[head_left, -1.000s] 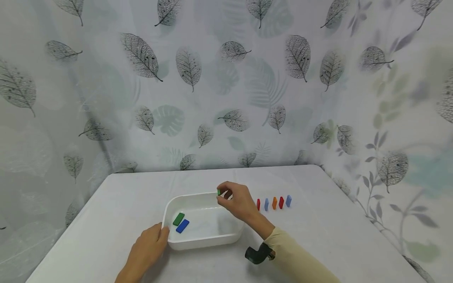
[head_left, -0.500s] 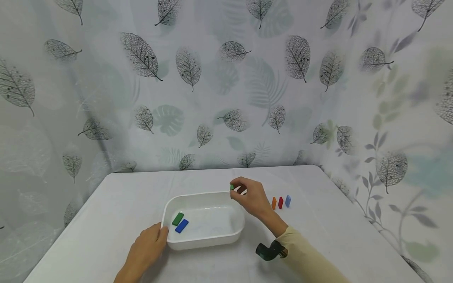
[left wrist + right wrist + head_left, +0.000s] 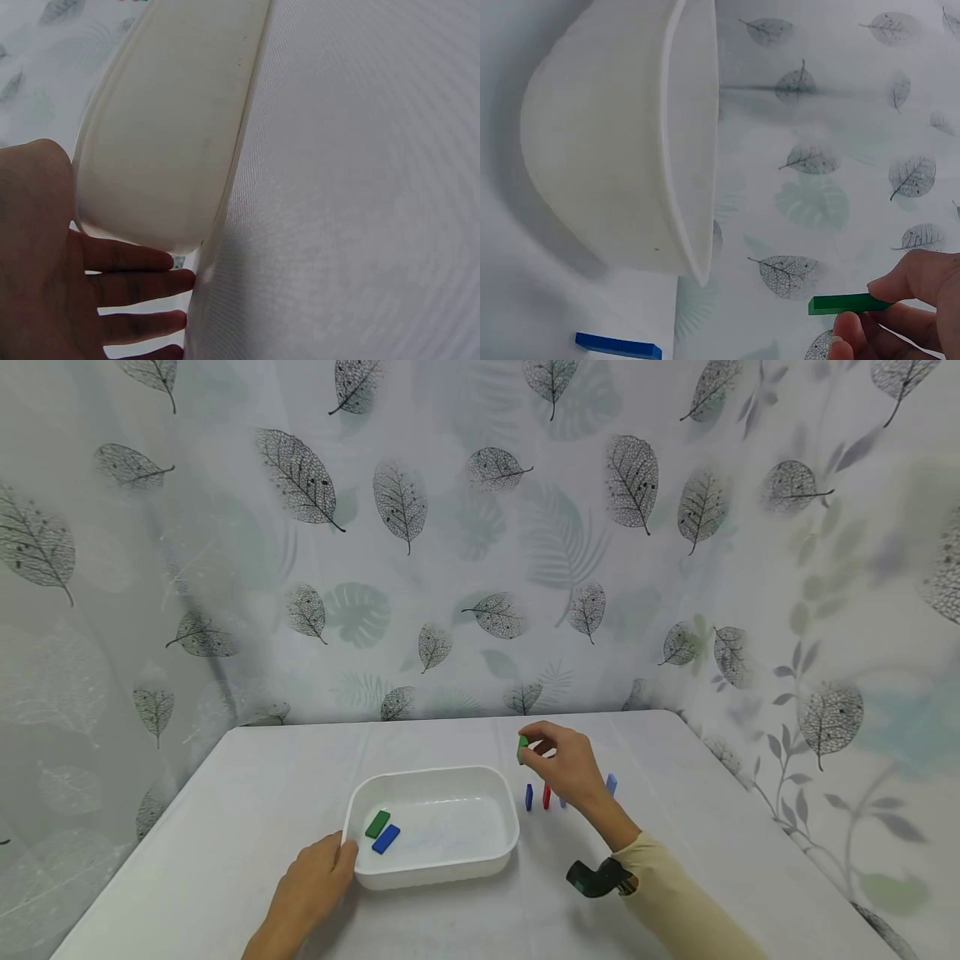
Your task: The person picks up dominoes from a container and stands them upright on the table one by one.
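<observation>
A white plastic tray (image 3: 457,835) sits on the table, with a green block (image 3: 378,824) and a blue block (image 3: 386,839) lying flat at its left end. My left hand (image 3: 311,881) holds the tray's left end, thumb over the rim; in the left wrist view the fingers (image 3: 139,289) reach along the outer wall. Right of the tray, my right hand (image 3: 566,764) pinches another small green block (image 3: 522,749) between thumb and fingertips. It hangs above the table; the right wrist view shows this green block (image 3: 844,303) sticking out past the thumb.
Several small blocks stand upright in a row right of the tray: a dark blue block (image 3: 528,797), a red block (image 3: 547,797) and a light blue block (image 3: 612,785) among them. My right hand hides part of the row. A leaf-patterned curtain (image 3: 450,552) surrounds the white table (image 3: 285,777).
My right hand has moved right with the green block, from over the tray's right side to above the row of upright blocks. The left hand and tray stay in place.
</observation>
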A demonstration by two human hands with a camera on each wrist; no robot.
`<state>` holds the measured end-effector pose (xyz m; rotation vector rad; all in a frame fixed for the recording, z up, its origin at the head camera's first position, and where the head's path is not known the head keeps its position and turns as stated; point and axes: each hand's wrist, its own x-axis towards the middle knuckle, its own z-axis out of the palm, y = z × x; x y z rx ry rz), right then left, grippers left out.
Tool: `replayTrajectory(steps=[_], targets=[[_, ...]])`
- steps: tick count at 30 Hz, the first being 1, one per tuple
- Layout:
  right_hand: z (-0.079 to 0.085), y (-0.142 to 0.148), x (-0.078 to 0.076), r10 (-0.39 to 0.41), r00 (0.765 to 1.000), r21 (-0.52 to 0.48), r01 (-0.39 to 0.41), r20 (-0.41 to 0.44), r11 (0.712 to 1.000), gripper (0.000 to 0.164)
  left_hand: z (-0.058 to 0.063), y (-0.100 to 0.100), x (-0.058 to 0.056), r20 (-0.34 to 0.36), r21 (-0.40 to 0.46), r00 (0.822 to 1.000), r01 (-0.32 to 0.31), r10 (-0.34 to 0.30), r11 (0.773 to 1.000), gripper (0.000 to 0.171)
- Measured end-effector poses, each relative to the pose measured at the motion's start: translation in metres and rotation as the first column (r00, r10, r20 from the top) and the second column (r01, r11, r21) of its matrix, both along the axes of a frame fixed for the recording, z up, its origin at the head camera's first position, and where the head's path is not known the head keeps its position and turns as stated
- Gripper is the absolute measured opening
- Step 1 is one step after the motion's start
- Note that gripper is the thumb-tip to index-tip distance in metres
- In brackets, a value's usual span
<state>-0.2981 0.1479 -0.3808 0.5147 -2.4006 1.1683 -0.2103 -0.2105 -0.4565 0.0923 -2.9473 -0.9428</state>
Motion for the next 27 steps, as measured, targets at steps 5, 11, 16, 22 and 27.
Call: replayTrajectory(steps=[5,11,16,22,27], targets=[[-0.002,0.013,0.0,-0.022,1.0,-0.004,0.022,-0.011,1.0,0.024,0.0,0.0,0.0,0.011,0.002,1.0,0.0,0.0,1.0,0.046],[-0.004,0.028,-0.004,-0.051,0.999,0.008,0.051,-0.008,0.999,0.024,-0.001,-0.001,0.0,0.003,-0.003,1.0,0.004,-0.004,1.0,0.045],[-0.005,0.043,-0.004,-0.088,0.996,0.033,0.087,0.018,0.996,0.024,0.0,-0.001,0.001,-0.01,0.0,1.0,0.008,-0.008,1.0,0.043],[-0.009,0.062,-0.006,-0.133,0.991,0.059,0.131,0.027,0.99,0.023,0.001,-0.001,0.001,-0.008,-0.003,1.0,0.009,-0.009,1.0,0.044],[-0.013,0.075,-0.007,-0.16,0.986,0.069,0.157,0.035,0.985,0.022,0.001,-0.002,0.0,-0.01,-0.009,1.0,0.007,-0.007,1.0,0.044]])
